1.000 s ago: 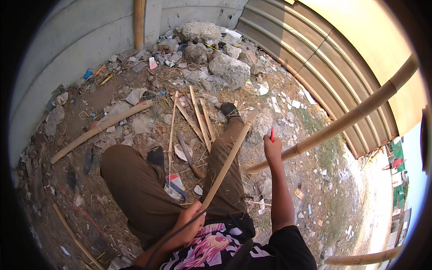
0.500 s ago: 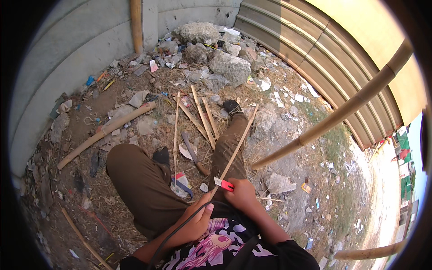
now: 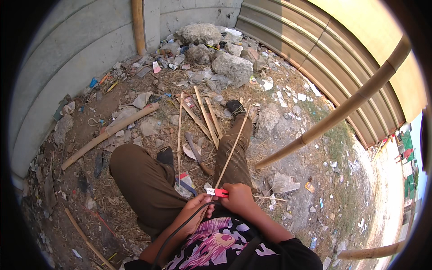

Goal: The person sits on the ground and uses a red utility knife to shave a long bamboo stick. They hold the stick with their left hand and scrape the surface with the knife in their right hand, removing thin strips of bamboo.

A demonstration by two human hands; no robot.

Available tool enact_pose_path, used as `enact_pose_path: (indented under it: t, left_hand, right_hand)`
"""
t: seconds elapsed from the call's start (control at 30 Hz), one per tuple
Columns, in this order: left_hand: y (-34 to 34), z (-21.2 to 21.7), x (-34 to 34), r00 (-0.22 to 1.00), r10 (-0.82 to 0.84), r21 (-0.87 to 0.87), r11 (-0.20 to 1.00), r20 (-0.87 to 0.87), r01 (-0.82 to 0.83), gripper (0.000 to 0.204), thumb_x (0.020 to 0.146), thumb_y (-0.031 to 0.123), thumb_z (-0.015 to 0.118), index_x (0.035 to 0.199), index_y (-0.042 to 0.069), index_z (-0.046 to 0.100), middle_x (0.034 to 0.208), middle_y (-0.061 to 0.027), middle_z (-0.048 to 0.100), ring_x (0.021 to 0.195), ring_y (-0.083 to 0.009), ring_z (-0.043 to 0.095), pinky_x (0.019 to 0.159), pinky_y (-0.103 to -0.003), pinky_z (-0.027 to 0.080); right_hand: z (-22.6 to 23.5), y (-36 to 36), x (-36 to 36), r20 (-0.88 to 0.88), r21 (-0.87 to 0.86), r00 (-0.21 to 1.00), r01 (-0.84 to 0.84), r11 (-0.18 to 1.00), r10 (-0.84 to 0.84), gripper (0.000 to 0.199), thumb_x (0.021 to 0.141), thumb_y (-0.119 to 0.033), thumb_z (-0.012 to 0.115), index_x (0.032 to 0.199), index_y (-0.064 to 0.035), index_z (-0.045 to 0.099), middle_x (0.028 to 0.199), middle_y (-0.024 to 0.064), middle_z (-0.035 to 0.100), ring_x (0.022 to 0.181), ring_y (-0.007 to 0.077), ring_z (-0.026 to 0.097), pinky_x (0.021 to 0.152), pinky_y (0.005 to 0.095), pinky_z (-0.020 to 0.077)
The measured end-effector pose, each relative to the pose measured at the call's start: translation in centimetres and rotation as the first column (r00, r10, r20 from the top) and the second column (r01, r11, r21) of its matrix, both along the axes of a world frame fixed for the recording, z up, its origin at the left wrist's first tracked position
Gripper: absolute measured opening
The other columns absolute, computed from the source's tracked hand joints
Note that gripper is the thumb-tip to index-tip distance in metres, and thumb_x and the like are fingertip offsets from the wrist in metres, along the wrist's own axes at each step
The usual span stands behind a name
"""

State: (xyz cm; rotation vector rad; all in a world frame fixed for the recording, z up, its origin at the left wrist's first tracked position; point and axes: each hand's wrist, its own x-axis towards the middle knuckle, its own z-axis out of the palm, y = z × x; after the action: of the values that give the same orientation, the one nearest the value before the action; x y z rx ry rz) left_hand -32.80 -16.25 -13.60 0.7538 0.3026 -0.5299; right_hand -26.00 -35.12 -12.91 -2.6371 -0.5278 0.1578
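My left hand (image 3: 196,213) is closed around the lower end of a thin bamboo strip (image 3: 233,150), which slants up and away over my outstretched right leg. In my right hand (image 3: 240,199), fingers wrapped round it, is a red utility knife (image 3: 221,192). Its pale blade end points left and lies against the strip, just beyond my left fingers. Whether the edge bites into the bamboo is too small to tell. A dark cord (image 3: 180,227) runs up over my left forearm and past that hand.
Beyond my knees lie several split bamboo strips (image 3: 204,112) and a curved blade tool with a wooden handle (image 3: 196,153). A thick bamboo pole (image 3: 112,132) rests at left; another pole (image 3: 333,112) slants in from the right. Rubble rocks (image 3: 231,67) stand by the concrete wall (image 3: 90,40).
My right hand and the utility knife have shifted slightly left and down toward my left hand. The strip's far end has swung a little left. The view has tilted slightly.
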Motion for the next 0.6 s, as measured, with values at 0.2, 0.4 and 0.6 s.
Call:
enact_pose_path:
  t: [0.2,0.4,0.6]
  left_hand:
    - [0.5,2.1,0.3,0.996,-0.071,-0.018,0.997,0.049,0.072,0.015,0.105,0.021,0.052,0.109,0.008,0.045,0.072,0.0006,0.042,0.057,-0.0077,0.039,0.053,-0.023,0.036]
    - [0.3,2.8,0.1,0.992,-0.113,0.025,0.993,0.063,0.112,0.017,0.106,0.024,0.051,0.103,0.01,0.04,0.067,0.002,0.034,0.05,-0.0055,0.029,0.048,-0.023,0.027]
    - [0.4,3.2,0.3,0.99,-0.115,0.058,0.992,0.085,0.11,0.017,0.106,0.024,0.05,0.104,0.01,0.041,0.067,0.0025,0.034,0.05,-0.0048,0.028,0.048,-0.022,0.028]
  right_hand:
    - [0.4,-0.1,-0.1,-0.018,0.018,1.0,-0.007,1.0,0.008,0.02,0.07,-0.026,0.068,0.077,-0.0076,0.068,0.07,0.0181,0.067,0.068,0.0396,0.067,0.065,0.0497,0.0541]
    - [0.0,0.0,0.4,-0.018,-0.021,0.999,0.029,0.999,-0.029,0.021,0.069,-0.027,0.068,0.077,-0.0073,0.069,0.071,0.0181,0.067,0.07,0.0394,0.068,0.065,0.0501,0.0541]
    - [-0.2,0.4,2.0,0.095,0.044,0.995,0.035,0.998,-0.039,0.02,0.07,-0.027,0.068,0.076,-0.0076,0.068,0.071,0.0182,0.067,0.07,0.0399,0.067,0.065,0.0503,0.054]
